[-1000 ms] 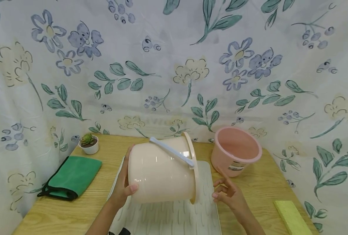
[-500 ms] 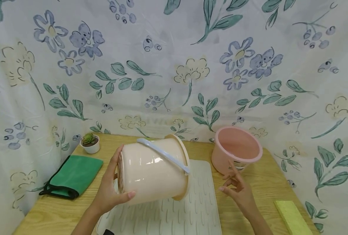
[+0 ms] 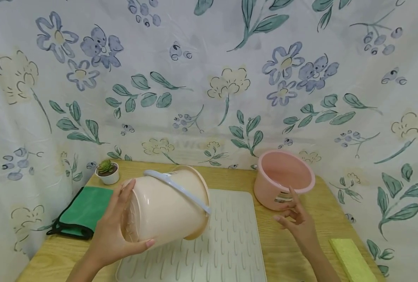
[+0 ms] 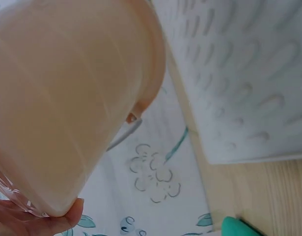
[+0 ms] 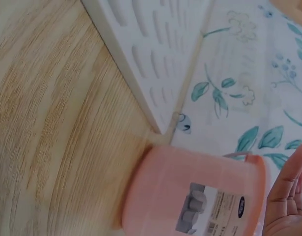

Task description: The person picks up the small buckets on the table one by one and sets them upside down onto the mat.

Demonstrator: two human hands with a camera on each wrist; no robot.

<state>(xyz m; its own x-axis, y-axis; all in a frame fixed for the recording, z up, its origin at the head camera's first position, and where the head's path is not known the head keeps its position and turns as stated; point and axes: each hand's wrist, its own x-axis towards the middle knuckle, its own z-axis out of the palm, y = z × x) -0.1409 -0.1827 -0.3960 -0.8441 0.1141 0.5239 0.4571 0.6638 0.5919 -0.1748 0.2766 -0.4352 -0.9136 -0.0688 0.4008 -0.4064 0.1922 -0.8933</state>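
Observation:
My left hand [image 3: 106, 239] grips a cream bucket [image 3: 170, 211] by its base end, thumb below and fingers along the far side. The bucket lies tipped sideways over the pale ridged mat [image 3: 226, 231], its mouth facing right and its light blue handle [image 3: 182, 190] slanting across the side. In the left wrist view, fingertips [image 4: 74, 211] touch the bottom edge of the cream bucket [image 4: 57, 88]. My right hand [image 3: 300, 229] holds nothing, its fingers loosely bent, close to a pink bucket [image 3: 267, 192]. The right wrist view shows a printed label [image 5: 209, 211] on that bucket.
A folded green cloth [image 3: 78, 215] with black edging lies at the left, below a small potted succulent [image 3: 107, 172]. A yellow sponge-like block [image 3: 351, 260] is at the right edge of the wooden table [image 3: 286, 266]. A floral curtain [image 3: 202, 86] hangs behind.
The cream bucket has moved left and nearer with my left hand, and its mouth end has swung lower. My right hand has shifted right and slightly up, in front of the pink bucket.

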